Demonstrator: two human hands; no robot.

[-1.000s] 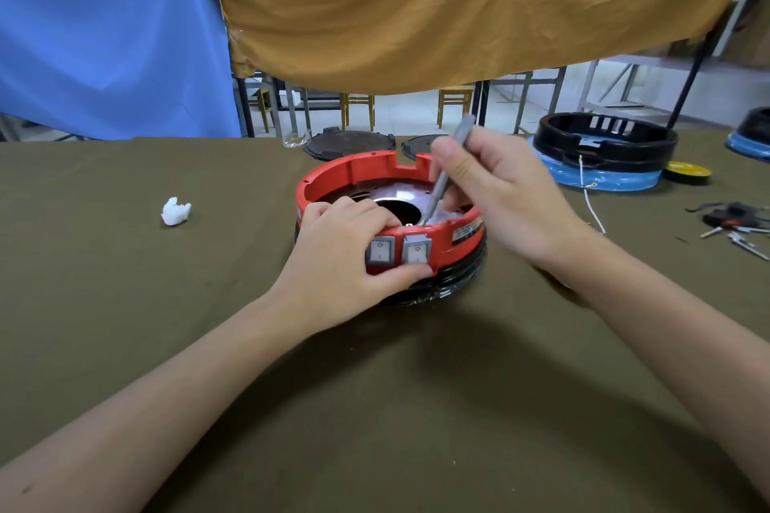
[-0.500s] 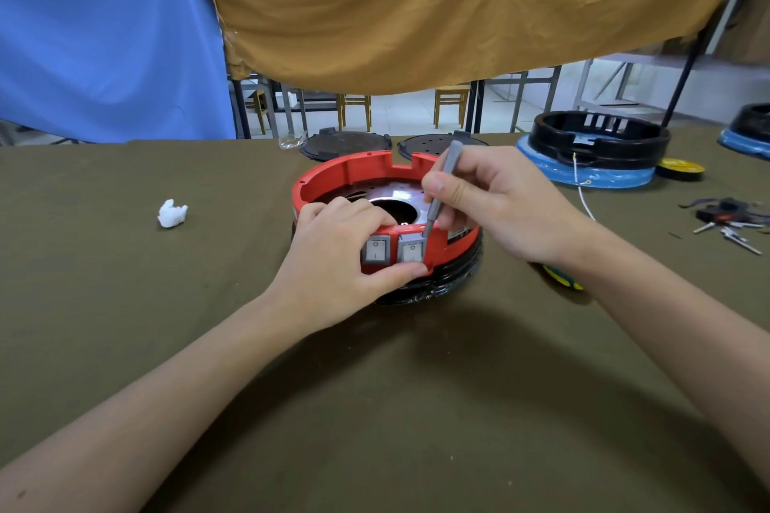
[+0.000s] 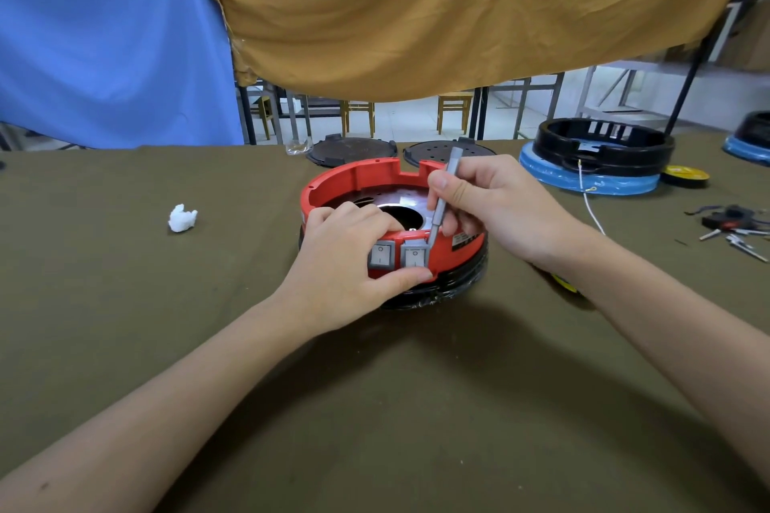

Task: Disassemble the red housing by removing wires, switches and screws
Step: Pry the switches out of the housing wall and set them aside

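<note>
The red housing (image 3: 358, 183) sits on the olive-covered table (image 3: 125, 325) atop a black base, and both grey rocker switches (image 3: 398, 255) remain seated in its near wall, so the switch removal looks unfinished. The left hand (image 3: 346, 262) grips that wall around the switches. The right hand (image 3: 491, 204) pinches a slim grey tool (image 3: 441, 200), its tip at the upper right corner of the right switch. Wires and screws inside cannot be made out.
</note>
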